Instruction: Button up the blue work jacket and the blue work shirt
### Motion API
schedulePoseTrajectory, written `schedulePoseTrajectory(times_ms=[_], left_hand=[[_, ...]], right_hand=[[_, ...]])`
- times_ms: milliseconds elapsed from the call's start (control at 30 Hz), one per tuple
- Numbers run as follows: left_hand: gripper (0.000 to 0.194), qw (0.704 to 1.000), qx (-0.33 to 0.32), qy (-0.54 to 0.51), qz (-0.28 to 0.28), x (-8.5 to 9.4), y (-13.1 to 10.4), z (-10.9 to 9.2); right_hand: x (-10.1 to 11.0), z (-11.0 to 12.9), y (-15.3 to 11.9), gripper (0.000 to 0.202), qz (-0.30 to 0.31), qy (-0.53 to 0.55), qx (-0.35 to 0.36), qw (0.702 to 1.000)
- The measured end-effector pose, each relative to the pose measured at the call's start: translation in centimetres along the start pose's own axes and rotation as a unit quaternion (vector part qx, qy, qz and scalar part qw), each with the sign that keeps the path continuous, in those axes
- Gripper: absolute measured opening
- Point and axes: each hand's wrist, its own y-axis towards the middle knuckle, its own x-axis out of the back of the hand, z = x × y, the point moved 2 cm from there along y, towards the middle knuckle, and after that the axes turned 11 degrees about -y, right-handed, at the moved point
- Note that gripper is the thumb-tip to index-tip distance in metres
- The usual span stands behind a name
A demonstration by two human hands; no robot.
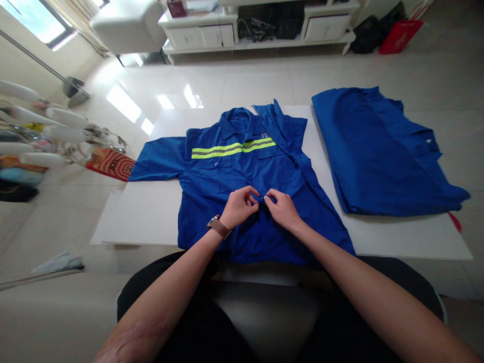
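A blue work shirt (212,179) with a yellow-and-grey reflective band (217,151) lies front up on a white table, collar away from me. Its left-hand sleeve in view stretches out sideways; the other is folded over the chest. My left hand (241,205), with a watch (218,227) on the wrist, pinches the front placket below the chest. Close beside it, my right hand (280,206) pinches the placket too, fingertips almost meeting. The small piece of cloth or button between the fingers is hidden.
A folded stack of blue clothing (381,156) rests on the right of the white table (151,212). Beyond the tiled floor stands a white cabinet (215,38). A rack with white rolls (64,118) and a red bag (111,164) are at the left.
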Motion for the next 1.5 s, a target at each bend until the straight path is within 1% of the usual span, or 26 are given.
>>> schedulePoseTrajectory(times_ms=[67,167,200,267,333,367,433,467,500,533,600,633,700,767,833,867,933,1033,1133,1200,1267,1367,1433,1500], left_hand=[[0.031,1.000,0.001,0.025,0.011,0.0,-0.1,0.0],[0.028,0.991,-0.004,0.131,0.026,0.0,-0.3,-0.2],[0.024,0.984,-0.005,0.174,0.021,0.0,-0.4,-0.4],[0.017,0.967,-0.008,0.255,-0.009,0.2,-0.5,-0.8],[0.019,0.944,-0.010,0.327,-0.042,0.4,-0.6,-1.0],[0.024,0.931,-0.008,0.361,-0.049,0.5,-0.7,-1.0],[0.039,0.910,0.021,0.413,-0.034,0.8,-0.9,-0.5],[0.047,0.904,0.045,0.425,-0.015,0.9,-1.0,-0.1],[0.053,0.900,0.071,0.430,0.009,1.0,-1.2,0.5],[0.057,0.897,0.092,0.431,0.033,1.0,-1.4,1.0],[0.061,0.894,0.113,0.429,0.067,1.1,-1.8,1.7],[0.062,0.894,0.112,0.428,0.074,1.1,-2.0,1.8],[0.061,0.892,0.096,0.436,0.066,1.0,-2.3,1.5],[0.045,0.890,0.076,0.448,0.040,1.0,-2.2,0.9],[0.028,0.899,0.066,0.432,0.014,1.1,-1.7,0.4],[0.026,0.911,0.075,0.406,0.006,1.1,-1.4,0.5],[0.028,0.938,0.114,0.328,-0.005,1.1,-0.7,1.2],[0.025,0.961,0.163,0.221,-0.020,1.1,0.2,2.7],[0.016,0.978,0.162,0.133,-0.024,0.7,0.6,3.6],[0.015,0.985,0.159,0.057,-0.017,0.3,0.7,3.6],[0.015,0.987,0.161,-0.008,-0.008,0.0,0.8,3.3],[0.016,0.985,0.162,-0.061,0.012,-0.4,0.7,2.6],[0.016,0.984,0.155,-0.077,0.041,-0.6,0.6,2.3],[0.015,0.985,0.135,-0.078,0.070,-0.7,0.4,2.1]], right_hand=[[0.2,-0.1,0.1,0.024,-0.009,-0.006,-0.006,1.000],[0.6,0.2,0.0,0.041,0.000,-0.025,0.001,1.000],[0.7,0.3,0.0,0.047,0.002,-0.035,0.008,0.999],[0.8,0.4,-0.1,0.055,0.003,-0.056,0.029,0.998],[0.7,0.2,-0.2,0.053,0.008,-0.074,0.058,0.996],[0.7,0.0,-0.3,0.047,0.012,-0.088,0.072,0.993],[0.5,-0.8,-0.6,0.033,0.027,-0.136,0.093,0.986],[0.4,-1.2,-0.8,0.033,0.041,-0.164,0.105,0.980],[0.4,-1.6,-1.0,0.039,0.057,-0.191,0.117,0.973],[0.4,-2.0,-1.3,0.043,0.074,-0.214,0.130,0.965],[0.5,-2.5,-1.9,0.043,0.102,-0.244,0.155,0.952],[0.6,-2.7,-2.2,0.041,0.109,-0.252,0.164,0.947],[0.9,-2.7,-2.8,0.039,0.118,-0.263,0.180,0.940],[1.1,-2.4,-3.4,0.039,0.132,-0.267,0.197,0.934],[1.1,-2.0,-3.8,0.043,0.148,-0.266,0.205,0.930],[1.1,-1.8,-4.0,0.047,0.155,-0.265,0.205,0.929],[1.0,-1.3,-4.1,0.049,0.160,-0.267,0.204,0.928],[0.9,-0.8,-3.8,0.038,0.139,-0.272,0.210,0.929],[0.9,-0.4,-3.2,0.024,0.100,-0.246,0.196,0.944],[0.8,-0.2,-2.6,0.022,0.076,-0.216,0.175,0.958],[0.7,0.1,-2.1,0.029,0.065,-0.190,0.155,0.967],[0.2,0.4,-1.5,0.037,0.064,-0.167,0.127,0.976],[-0.4,0.5,-1.2,0.029,0.062,-0.149,0.108,0.981],[-0.8,0.4,-0.8,0.013,0.060,-0.118,0.095,0.987]])
